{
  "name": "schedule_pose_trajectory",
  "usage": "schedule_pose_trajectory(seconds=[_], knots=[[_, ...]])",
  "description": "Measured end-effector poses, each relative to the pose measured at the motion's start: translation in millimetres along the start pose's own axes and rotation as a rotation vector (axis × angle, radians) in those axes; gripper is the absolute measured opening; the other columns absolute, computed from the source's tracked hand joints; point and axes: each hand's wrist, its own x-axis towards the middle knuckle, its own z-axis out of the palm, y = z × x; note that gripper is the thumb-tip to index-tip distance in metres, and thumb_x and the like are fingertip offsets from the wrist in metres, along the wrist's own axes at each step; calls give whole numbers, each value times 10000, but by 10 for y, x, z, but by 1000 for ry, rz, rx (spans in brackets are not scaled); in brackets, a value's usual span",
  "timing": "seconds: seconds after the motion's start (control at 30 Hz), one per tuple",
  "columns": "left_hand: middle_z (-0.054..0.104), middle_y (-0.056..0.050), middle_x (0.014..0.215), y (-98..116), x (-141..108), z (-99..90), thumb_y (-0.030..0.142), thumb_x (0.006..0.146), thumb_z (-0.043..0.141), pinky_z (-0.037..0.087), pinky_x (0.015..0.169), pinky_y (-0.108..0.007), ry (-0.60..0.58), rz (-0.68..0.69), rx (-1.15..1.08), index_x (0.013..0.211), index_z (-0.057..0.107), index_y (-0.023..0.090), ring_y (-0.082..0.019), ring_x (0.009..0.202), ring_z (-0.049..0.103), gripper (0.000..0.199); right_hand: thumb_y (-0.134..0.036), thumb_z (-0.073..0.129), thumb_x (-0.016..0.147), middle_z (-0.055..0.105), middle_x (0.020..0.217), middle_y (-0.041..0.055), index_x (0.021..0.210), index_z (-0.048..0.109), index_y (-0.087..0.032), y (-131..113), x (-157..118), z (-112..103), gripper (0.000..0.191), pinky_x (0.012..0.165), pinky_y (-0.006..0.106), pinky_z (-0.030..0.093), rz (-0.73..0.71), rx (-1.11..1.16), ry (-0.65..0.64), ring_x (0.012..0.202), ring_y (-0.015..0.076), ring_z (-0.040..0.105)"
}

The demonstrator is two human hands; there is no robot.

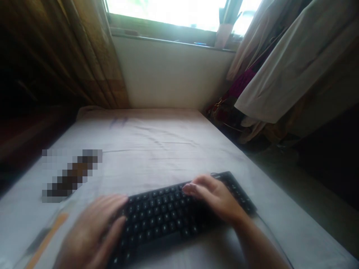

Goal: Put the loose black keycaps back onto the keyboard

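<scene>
A black keyboard [162,213] with pale key markings lies at a slant on the bed's white sheet. My left hand [92,228] is closed around its left end, with the thumb along the edge keys and the fingers reaching to the far corner. Over the upper right keys, my right hand [213,194] has its thumb and fingers drawn together in a pinch. Whatever may be between those fingertips is too small or blurred to make out. A thin cable [272,231] trails from the keyboard's right end.
To the left on the sheet [134,157] are a pixelated dark object [73,175] and an orange strip-like item [47,241]. A window [168,15] is above the far wall. Brown curtains [92,56] hang left, pale clothes [277,74] right, beyond the bed's edge.
</scene>
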Motion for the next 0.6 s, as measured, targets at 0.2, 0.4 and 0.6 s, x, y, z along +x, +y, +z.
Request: schedule_pose_trajectory(seconds=[0.2, 0.4, 0.6], knots=[[719, -77, 1173, 862, 482, 300, 317, 953, 509, 526, 982, -459, -86, 244, -27, 1310, 514, 196, -258, 1075, 677, 377, -480, 624, 884, 753, 882, 47, 886, 572, -204, 141, -74, 98, 280, 776, 344, 600, -76, 64, -69, 854, 215, 741], [730, -49, 973, 1043, 555, 565, 221, 975, 447, 577, 774, -360, -70, 189, -169, 1139, 541, 221, -206, 843, 707, 189, -245, 538, 900, 698, 770, 15, 845, 617, -190, 113, -161, 120, 111, 672, 258, 533, -238, -116, -132, 716, 155, 672], [697, -16, 864, 931, 540, 576, 220, 981, 437, 539, 652, -240, -84, 200, -205, 1019, 600, 258, -151, 706, 671, 171, -268, 606, 869, 725, 887, 57, 897, 679, -164, 35, -198, 123, 131, 792, 297, 527, -201, -59, -182, 844, 185, 672]])
